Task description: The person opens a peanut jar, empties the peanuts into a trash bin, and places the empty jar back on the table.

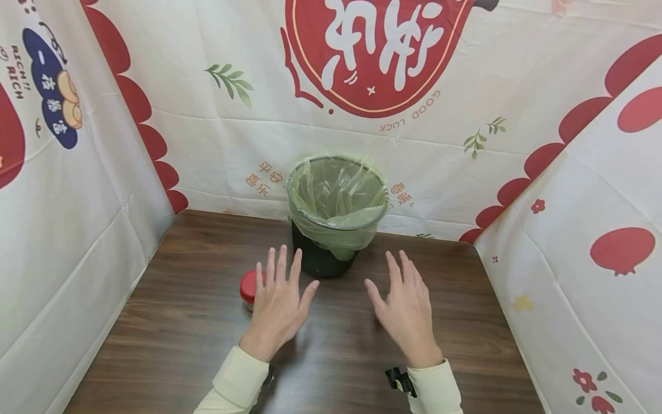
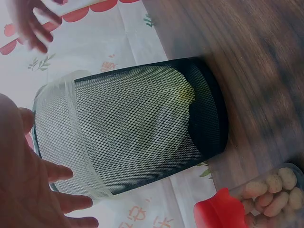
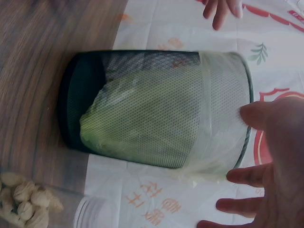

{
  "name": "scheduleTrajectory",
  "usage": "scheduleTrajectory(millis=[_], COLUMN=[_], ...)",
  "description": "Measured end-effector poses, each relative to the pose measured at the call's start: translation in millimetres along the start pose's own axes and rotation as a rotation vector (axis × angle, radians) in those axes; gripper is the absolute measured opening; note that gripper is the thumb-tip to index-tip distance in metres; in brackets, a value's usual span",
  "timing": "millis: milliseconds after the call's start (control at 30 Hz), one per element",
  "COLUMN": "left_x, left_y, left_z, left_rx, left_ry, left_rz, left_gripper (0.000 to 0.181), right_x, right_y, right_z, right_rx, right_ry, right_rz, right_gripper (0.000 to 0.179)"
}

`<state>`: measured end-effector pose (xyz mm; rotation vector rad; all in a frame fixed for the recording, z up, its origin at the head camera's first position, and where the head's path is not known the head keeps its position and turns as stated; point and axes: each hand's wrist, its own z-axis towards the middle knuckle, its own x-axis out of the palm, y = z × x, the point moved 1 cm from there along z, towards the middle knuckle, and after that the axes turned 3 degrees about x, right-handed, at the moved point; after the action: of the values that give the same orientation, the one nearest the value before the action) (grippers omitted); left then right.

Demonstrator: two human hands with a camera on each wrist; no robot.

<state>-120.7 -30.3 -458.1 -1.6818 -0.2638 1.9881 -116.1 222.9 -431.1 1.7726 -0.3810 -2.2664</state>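
Observation:
A black mesh waste bin [image 1: 323, 259] stands upright at the back of the table, lined with a pale green plastic bag [image 1: 336, 221] folded over its rim. My left hand [image 1: 279, 305] hovers in front of the bin's left side, fingers spread and holding nothing. To the right, my right hand [image 1: 405, 313] hovers with its fingers extended, also bare. A jar with a red lid [image 2: 221, 211] and peanuts in their shells [image 2: 275, 190] inside is partly hidden behind my left hand. More nuts [image 3: 28, 202] beside a clear ribbed lid or neck [image 3: 92, 213] appear in the right wrist view.
The dark wood-grain table [image 1: 170, 322] is bordered by white printed cloth [image 1: 207, 149] at the back and on both sides. A black strap [image 1: 400, 380] sits at my right wrist, by the cream sleeve [image 1: 437, 388].

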Motion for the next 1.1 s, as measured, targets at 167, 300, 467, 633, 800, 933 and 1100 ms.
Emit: scheduleTrajectory(millis=[167,300,467,633,800,933,1100], left_x=[1.3,2.1,2.2,2.2,2.6,2.9,2.5], left_y=[1.2,2.1,3.3,3.8,3.7,3.7,4.0], left_z=[-0.8,-1.9,-2.3,-2.3,-2.3,-2.1,-2.1], left_rx=[-0.003,-0.003,-0.003,-0.007,-0.010,-0.013,-0.017], left_ry=[0.000,0.004,-0.001,0.005,0.013,0.018,0.019], left_rz=[0.002,0.002,0.008,0.003,-0.010,-0.008,-0.002], left_gripper=[0.083,0.083,0.082,0.083,0.083,0.082,0.082], right_x=[1,2,2,4,7,8,8], right_y=[-14,-25,-35,-40,-42,-45,-47], right_z=[-1.5,-3.4,-6.4,-9.7,-12.1,-14.7,-15.6], right_rx=[0.025,0.009,0.027,0.048,0.053,0.074,0.080], right_ry=[-0.030,-0.055,0.005,0.104,0.179,0.193,0.181], right_rz=[-0.028,-0.061,-0.083,-0.108,-0.125,-0.109,-0.095], right_gripper=[0.073,0.071,0.069,0.060,0.050,0.048,0.050])
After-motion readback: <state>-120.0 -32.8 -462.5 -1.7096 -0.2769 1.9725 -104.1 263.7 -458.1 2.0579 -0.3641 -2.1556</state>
